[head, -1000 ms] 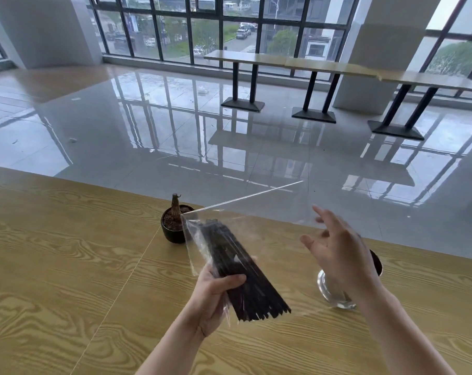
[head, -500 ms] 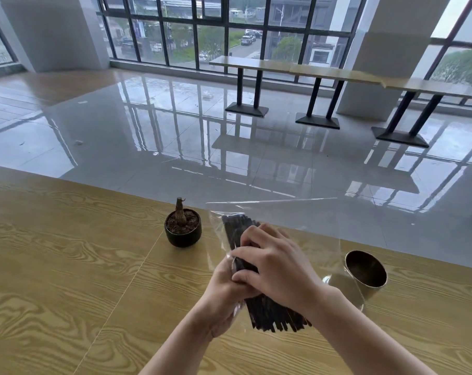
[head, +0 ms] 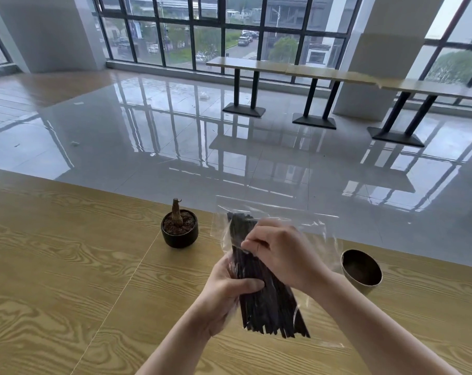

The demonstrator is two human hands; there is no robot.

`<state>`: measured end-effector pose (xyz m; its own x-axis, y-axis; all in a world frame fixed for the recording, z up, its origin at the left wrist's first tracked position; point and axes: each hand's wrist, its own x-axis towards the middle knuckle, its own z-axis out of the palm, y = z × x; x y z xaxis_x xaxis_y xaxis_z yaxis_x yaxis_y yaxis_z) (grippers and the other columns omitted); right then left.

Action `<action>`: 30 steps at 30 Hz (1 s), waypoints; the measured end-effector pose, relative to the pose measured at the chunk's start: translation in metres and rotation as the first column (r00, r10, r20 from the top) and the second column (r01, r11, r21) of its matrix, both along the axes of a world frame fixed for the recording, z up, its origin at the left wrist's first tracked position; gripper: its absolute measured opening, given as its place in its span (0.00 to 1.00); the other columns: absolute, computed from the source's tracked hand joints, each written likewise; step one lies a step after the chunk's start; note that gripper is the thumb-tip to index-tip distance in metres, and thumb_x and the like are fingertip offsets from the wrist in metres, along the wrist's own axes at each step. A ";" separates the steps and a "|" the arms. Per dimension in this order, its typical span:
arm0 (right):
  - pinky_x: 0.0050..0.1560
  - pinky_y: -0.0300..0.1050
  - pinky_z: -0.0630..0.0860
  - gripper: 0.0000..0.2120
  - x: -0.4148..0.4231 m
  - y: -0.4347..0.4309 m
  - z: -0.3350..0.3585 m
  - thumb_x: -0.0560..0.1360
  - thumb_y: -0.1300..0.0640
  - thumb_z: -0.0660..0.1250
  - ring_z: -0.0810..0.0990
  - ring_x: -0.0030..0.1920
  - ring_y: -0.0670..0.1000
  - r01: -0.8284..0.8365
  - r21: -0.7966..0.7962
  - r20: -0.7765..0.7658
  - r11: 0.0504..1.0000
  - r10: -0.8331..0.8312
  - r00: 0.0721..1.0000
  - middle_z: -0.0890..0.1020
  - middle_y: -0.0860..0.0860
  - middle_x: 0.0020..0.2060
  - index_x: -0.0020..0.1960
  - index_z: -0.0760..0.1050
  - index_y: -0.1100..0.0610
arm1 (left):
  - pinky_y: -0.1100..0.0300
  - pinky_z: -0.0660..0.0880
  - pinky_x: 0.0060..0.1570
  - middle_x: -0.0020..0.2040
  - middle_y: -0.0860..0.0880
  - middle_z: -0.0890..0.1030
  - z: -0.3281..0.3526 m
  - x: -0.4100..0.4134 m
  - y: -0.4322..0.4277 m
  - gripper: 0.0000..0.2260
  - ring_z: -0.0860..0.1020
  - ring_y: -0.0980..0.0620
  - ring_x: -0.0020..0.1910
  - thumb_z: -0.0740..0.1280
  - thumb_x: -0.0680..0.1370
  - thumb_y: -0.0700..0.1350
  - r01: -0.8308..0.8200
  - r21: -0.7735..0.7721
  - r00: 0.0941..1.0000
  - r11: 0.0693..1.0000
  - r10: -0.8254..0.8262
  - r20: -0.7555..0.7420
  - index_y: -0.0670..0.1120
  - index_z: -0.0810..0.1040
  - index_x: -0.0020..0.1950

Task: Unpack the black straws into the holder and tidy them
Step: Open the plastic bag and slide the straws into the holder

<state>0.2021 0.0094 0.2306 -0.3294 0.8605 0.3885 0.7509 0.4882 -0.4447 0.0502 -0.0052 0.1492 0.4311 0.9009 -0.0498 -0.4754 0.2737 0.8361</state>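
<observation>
A bundle of black straws (head: 270,309) sits inside a clear plastic bag (head: 313,226), held above the wooden table. My left hand (head: 226,290) grips the bag and the bundle from the left side, thumb across the straws. My right hand (head: 280,253) reaches into the open top of the bag, with its fingers curled around the upper part of the straws. The holder (head: 362,269), a round metal cup with a dark inside, stands on the table to the right of my hands with nothing seen in it.
A small black pot with a brown plant stump (head: 179,228) stands on the wooden table (head: 67,266) left of the bag. The table's far edge runs just behind the pot and the holder. Beyond it lie a glossy tiled floor and long tables by the windows.
One second ago my right hand hung open to the right of the bag. It has since come over and closed on the upper part of the straws inside the bag.
</observation>
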 end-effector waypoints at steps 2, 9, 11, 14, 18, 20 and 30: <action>0.43 0.51 0.80 0.06 0.005 0.003 0.002 0.77 0.52 0.72 0.83 0.40 0.46 0.029 -0.079 -0.085 0.996 -0.036 0.996 0.85 0.44 0.40 0.46 0.85 0.52 | 0.41 0.78 0.55 0.55 0.31 0.79 0.000 0.000 0.000 0.24 0.80 0.34 0.53 0.73 0.68 0.27 0.015 -0.008 1.000 1.000 -0.015 0.002 0.35 0.74 0.63; 0.49 0.33 0.69 0.19 0.028 -0.017 -0.008 0.70 0.36 0.71 0.79 0.49 0.42 -0.006 0.011 0.134 1.000 0.004 0.991 0.83 0.42 0.46 0.53 0.85 0.48 | 0.42 0.79 0.52 0.56 0.30 0.79 -0.003 -0.004 0.003 0.24 0.81 0.33 0.53 0.74 0.69 0.30 0.033 -0.069 0.998 0.997 -0.029 0.061 0.36 0.74 0.64; 0.50 0.35 0.67 0.14 0.032 -0.021 -0.016 0.70 0.41 0.75 0.79 0.49 0.45 0.001 0.083 0.182 0.997 -0.016 0.983 0.82 0.42 0.45 0.51 0.85 0.48 | 0.41 0.79 0.54 0.56 0.30 0.79 -0.005 -0.004 0.003 0.25 0.80 0.32 0.54 0.75 0.69 0.30 0.038 -0.064 0.998 0.997 -0.035 0.050 0.35 0.74 0.64; 0.47 0.37 0.72 0.02 0.028 -0.017 -0.018 0.74 0.54 0.75 0.79 0.45 0.46 0.013 0.144 0.110 0.989 -0.029 0.994 0.82 0.44 0.41 0.45 0.85 0.52 | 0.41 0.79 0.54 0.56 0.31 0.80 -0.008 -0.001 0.004 0.24 0.80 0.32 0.54 0.75 0.68 0.29 0.040 -0.074 0.998 0.996 -0.037 0.047 0.39 0.76 0.62; 0.44 0.40 0.80 0.01 0.031 -0.003 -0.003 0.75 0.59 0.74 0.81 0.39 0.42 0.120 0.063 -0.085 0.991 -0.115 0.990 0.86 0.45 0.38 0.46 0.85 0.55 | 0.40 0.79 0.54 0.58 0.30 0.80 -0.011 0.000 0.006 0.25 0.81 0.31 0.56 0.75 0.67 0.30 0.048 -0.092 0.999 0.995 -0.046 0.018 0.40 0.76 0.63; 0.44 0.41 0.81 0.02 0.037 0.006 0.005 0.75 0.60 0.74 0.83 0.36 0.41 0.169 -0.004 -0.206 0.986 -0.166 0.964 0.86 0.45 0.35 0.46 0.84 0.54 | 0.40 0.79 0.54 0.57 0.30 0.80 -0.013 -0.002 0.007 0.26 0.81 0.32 0.54 0.74 0.67 0.30 0.052 -0.099 0.999 0.994 -0.052 -0.003 0.40 0.76 0.64; 0.38 0.53 0.84 0.02 0.032 0.021 0.040 0.76 0.64 0.72 0.84 0.33 0.60 -0.140 -0.303 -0.446 0.943 -0.011 0.895 0.86 0.53 0.33 0.48 0.83 0.61 | 0.45 0.81 0.47 0.50 0.36 0.84 -0.017 0.012 0.005 0.23 0.84 0.37 0.47 0.83 0.63 0.37 -0.132 -0.157 0.983 0.979 0.110 -0.145 0.43 0.81 0.55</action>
<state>0.2338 0.0304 0.2701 -0.2505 0.9443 0.2136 0.4155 0.3041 -0.8573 0.0621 -0.0005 0.1327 0.2984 0.9204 -0.2525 -0.3995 0.3607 0.8428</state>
